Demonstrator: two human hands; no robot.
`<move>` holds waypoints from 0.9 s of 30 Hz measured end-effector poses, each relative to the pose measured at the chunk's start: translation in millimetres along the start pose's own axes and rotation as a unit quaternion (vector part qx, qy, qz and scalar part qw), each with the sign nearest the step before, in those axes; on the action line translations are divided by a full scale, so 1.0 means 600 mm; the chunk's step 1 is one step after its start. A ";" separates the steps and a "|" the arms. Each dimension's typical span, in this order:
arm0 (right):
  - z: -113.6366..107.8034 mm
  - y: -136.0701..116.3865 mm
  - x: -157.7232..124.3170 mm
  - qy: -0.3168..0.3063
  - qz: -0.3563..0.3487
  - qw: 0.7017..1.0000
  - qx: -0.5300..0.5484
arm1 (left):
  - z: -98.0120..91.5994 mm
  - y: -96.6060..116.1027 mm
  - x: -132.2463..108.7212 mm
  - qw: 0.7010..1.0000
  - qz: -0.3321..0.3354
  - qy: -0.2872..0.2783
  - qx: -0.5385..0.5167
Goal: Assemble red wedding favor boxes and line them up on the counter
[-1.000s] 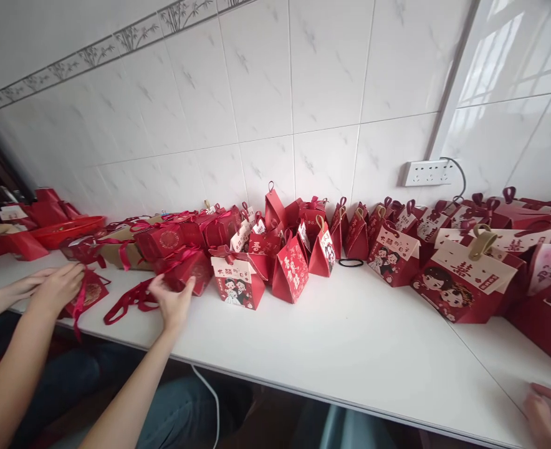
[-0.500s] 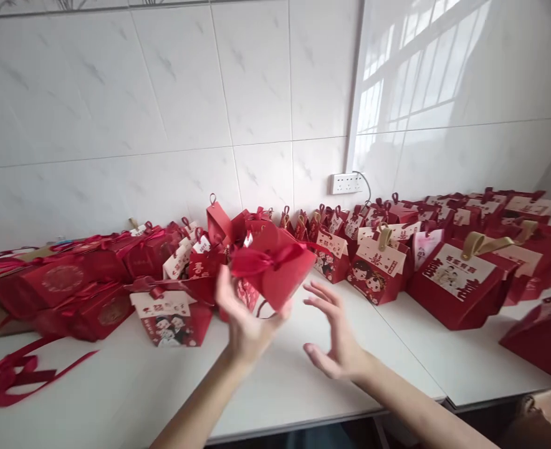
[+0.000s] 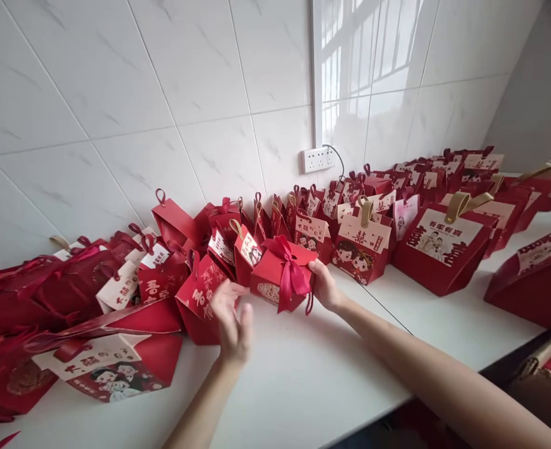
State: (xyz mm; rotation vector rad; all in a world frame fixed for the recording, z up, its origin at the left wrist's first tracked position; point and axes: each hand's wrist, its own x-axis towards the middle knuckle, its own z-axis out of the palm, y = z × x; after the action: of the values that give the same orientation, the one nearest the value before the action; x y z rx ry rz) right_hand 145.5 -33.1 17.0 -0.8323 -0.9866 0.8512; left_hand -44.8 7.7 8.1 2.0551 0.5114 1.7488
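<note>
A small red gift box (image 3: 265, 272) with a magenta ribbon bow stands at the front of the rows, a dark red cord hanging at its right side. My right hand (image 3: 325, 285) grips that side, thumb near the top edge. To the left, my left hand (image 3: 230, 321) is open and holds nothing, its fingers apart and its fingertips close to the bowed box. Just behind it, a red box with white lettering (image 3: 203, 299) is partly covered by those fingers. A red box with a cartoon couple (image 3: 126, 374) lies tilted at the front left.
Rows of red gift boxes with loop handles line the white table (image 3: 275, 374) along the tiled wall. A larger red box with a gold handle (image 3: 439, 249) stands at right. A power socket (image 3: 317, 160) is on the wall. A cardboard carton (image 3: 544, 374) sits lower right.
The bowed box has come down from the air to the table and turned. Its hold has passed from my left hand to my right. The view has swung right.
</note>
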 end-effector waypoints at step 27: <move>0.000 -0.025 -0.018 0.002 -0.017 0.957 -0.290 | -0.016 0.013 0.024 0.951 -0.210 -0.226 0.025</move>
State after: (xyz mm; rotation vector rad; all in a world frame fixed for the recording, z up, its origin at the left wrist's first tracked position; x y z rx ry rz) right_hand 145.2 -48.8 26.7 -1.3083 -1.2682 0.5270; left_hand -51.6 8.6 25.6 2.0945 0.7785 0.9945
